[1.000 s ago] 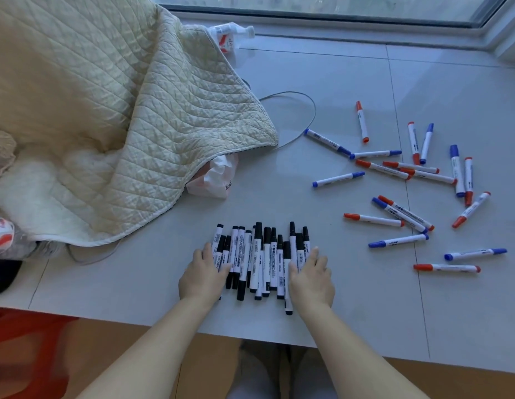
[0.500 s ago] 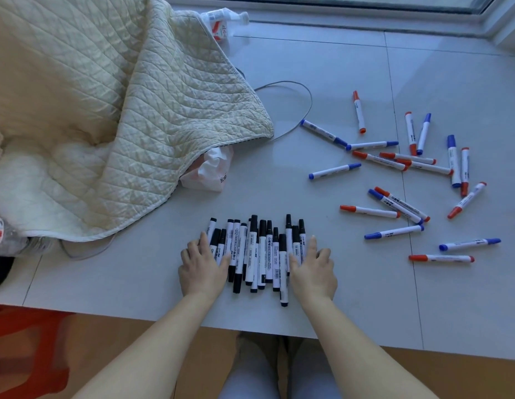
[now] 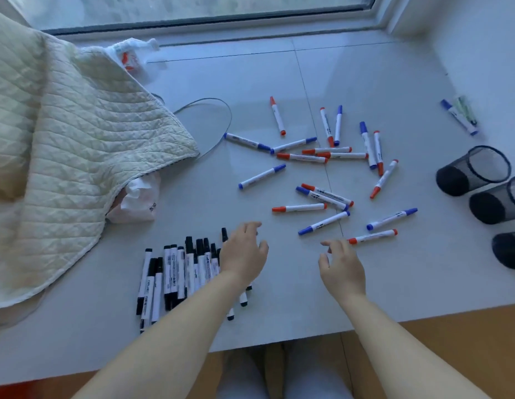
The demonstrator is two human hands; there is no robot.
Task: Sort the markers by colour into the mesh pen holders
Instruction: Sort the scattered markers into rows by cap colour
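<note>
Hands: left hand [image 3: 243,254], right hand [image 3: 341,264] fingers loosely spread, holding nothing | black markers [image 3: 175,272] bunched | holders [image 3: 472,171] right

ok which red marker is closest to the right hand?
The red marker lying nearly flat at the near edge of the scatter; the right hand has its fingertips just short of its cap. Every other red one lies farther back.
</note>
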